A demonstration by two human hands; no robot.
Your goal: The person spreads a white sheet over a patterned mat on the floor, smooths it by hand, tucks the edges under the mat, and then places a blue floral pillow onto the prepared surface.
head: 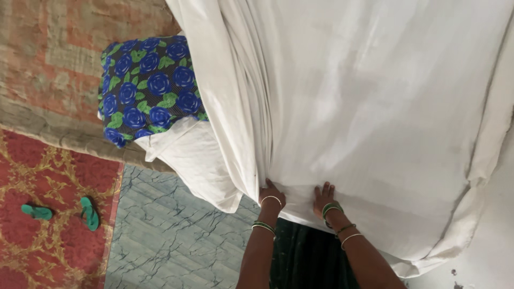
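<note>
Both hands press side by side on the near edge of the white sheet spread over the bed, left hand pinching gathered folds, right hand flat with fingers spread, the cloth stretching away ahead.

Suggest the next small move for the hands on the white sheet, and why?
Probably slide the left hand outward along the white sheet edge: cloth bunches into folds beside it and hangs toward the floor, while under the right hand it lies flat.
</note>
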